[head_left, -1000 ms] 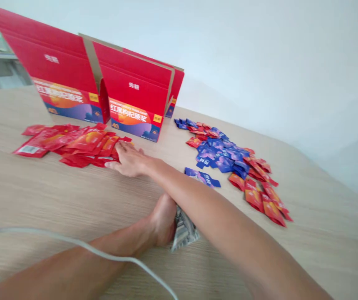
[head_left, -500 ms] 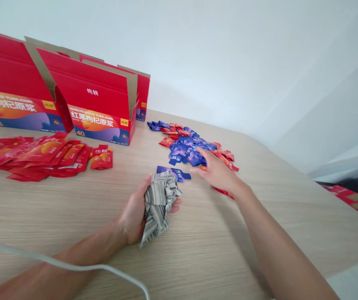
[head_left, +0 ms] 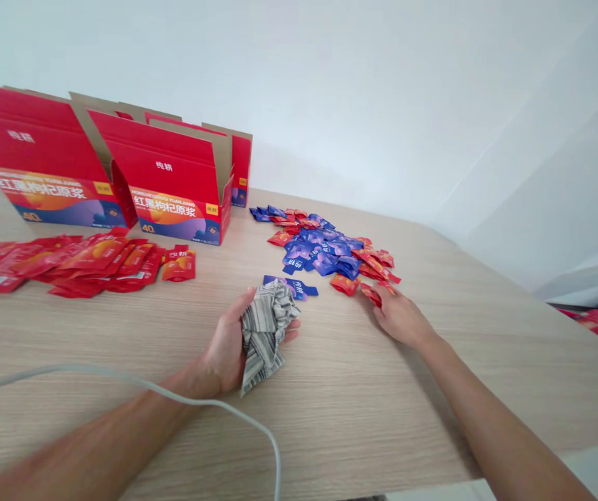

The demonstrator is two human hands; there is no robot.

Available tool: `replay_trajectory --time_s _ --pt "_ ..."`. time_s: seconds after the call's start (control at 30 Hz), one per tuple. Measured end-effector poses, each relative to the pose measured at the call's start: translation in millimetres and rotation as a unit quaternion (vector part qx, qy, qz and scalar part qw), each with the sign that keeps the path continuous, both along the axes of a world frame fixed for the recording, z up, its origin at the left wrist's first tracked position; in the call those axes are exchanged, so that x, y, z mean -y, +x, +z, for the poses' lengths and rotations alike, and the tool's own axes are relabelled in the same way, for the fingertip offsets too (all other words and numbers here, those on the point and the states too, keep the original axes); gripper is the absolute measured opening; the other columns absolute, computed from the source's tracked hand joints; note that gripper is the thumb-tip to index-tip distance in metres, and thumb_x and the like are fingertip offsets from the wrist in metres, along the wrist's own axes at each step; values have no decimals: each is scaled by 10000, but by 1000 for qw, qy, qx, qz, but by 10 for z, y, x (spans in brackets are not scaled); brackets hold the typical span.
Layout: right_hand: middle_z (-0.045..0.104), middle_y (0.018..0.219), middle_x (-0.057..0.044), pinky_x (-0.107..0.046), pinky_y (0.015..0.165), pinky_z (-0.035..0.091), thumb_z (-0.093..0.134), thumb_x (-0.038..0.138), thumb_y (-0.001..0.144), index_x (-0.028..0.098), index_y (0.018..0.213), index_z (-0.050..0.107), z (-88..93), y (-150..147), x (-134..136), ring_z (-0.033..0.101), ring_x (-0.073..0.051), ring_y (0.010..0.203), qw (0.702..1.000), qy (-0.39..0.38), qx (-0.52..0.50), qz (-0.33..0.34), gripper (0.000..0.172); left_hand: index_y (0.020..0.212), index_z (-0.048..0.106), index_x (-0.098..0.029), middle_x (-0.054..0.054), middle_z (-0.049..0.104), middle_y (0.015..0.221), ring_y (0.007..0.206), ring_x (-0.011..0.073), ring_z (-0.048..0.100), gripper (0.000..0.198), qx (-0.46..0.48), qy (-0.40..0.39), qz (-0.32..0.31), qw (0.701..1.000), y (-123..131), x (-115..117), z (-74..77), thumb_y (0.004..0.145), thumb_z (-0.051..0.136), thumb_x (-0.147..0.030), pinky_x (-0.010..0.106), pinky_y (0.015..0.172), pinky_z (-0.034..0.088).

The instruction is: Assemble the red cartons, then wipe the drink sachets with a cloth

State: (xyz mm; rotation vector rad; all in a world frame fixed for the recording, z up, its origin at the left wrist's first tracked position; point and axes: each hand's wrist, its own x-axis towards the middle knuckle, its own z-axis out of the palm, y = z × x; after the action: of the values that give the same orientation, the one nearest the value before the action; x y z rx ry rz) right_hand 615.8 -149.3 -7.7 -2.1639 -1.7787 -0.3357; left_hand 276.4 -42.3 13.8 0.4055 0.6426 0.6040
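While the wooden table [head_left: 330, 417] and the open red cartons [head_left: 174, 188] along its far edge stay put, the right hand [head_left: 400, 320] has crossed from the red sachet pile [head_left: 80, 261] to the mixed blue and red sachets [head_left: 330, 250] mid-table. It lies flat and open, fingertips touching a red sachet [head_left: 372, 296], so attention seems to have shifted there. The left hand [head_left: 229, 348] stays clenched round the striped cloth [head_left: 265, 334] at the table's middle.

White wall [head_left: 382, 83], lt wood table [head_left: 356, 417]
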Motion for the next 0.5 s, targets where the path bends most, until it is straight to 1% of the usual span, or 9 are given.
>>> replay_trajectory --time_s 0.03,0.1,0.17,0.23,0.27,0.33,0.37,0.43,0.5 --pt "789 1004 -239 -560 884 564 447 331 1022 214 1242 757 27 -25 -3 783 -392 926 1000 12 -8 -8 397 1276 744 -23 249 811 1148 905 318 830 538 1 -3 3 1000 -7 6 3 1079 479 -448 417 854 687" --pt "792 1082 -251 -567 861 572 424 326 1035 215 1309 735 99 -136 -23 788 -421 977 997 53 -39 -35 430 1267 748 -28 233 812 1157 909 311 827 481 6 -7 14 1000 -15 8 -2 1071 506 -394 423 840 691" --pt "782 1207 -253 -580 907 579 398 349 1062 203 1413 686 187 -369 -70 778 -442 1075 990 102 -74 -62 476 1268 748 -41 209 815 1160 922 311 823 441 14 -9 34 999 -10 2 -18 1065 518 -357 449 836 693" --pt "748 1348 -224 -580 980 583 393 391 1091 219 1528 602 266 -719 -149 754 -431 1180 984 129 -108 -56 514 1276 745 -57 188 820 1143 928 315 820 428 22 -7 58 998 6 -6 -33 1066 517 -352 483 841 693" --pt "717 1423 -201 -586 1030 575 409 404 1094 238 1584 546 293 -923 -199 739 -419 1226 982 133 -131 -28 535 1276 744 -64 182 823 1120 920 315 819 431 26 -7 69 997 14 -7 -36 1070 511 -362 495 844 691" --pt "650 1537 -157 -588 1142 533 407 413 1099 260 1670 420 314 -1336 -307 681 -369 1352 977 100 -176 72 591 1274 746 -79 168 828 1068 899 309 817 451 44 -6 82 996 26 -4 -34 1081 491 -397 499 861 685" --pt "593 1603 -146 -583 1211 482 398 451 1106 245 1683 396 307 -1525 -362 615 -343 1442 970 68 -195 130 612 1271 750 -86 164 830 1047 897 306 816 469 55 -9 84 995 27 1 -31 1085 480 -422 492 875 681" --pt "453 1706 -173 -566 1302 373 431 606 1089 169 1678 398 272 -1838 -471 421 -328 1599 947 -26 -224 228 735 1269 758 -96 163 830 1036 925 310 814 518 73 -21 83 994 18 10 -26 1087 460 -479 468 902 671" --pt "330 1758 -221 -558 1341 288 406 752 1051 94 1665 397 228 -2060 -583 260 -335 1667 926 -84 -258 264 900 1278 759 -105 163 829 1050 966 319 809 547 74 -34 86 993 3 14 -34 1080 459 -518 452 915 663"
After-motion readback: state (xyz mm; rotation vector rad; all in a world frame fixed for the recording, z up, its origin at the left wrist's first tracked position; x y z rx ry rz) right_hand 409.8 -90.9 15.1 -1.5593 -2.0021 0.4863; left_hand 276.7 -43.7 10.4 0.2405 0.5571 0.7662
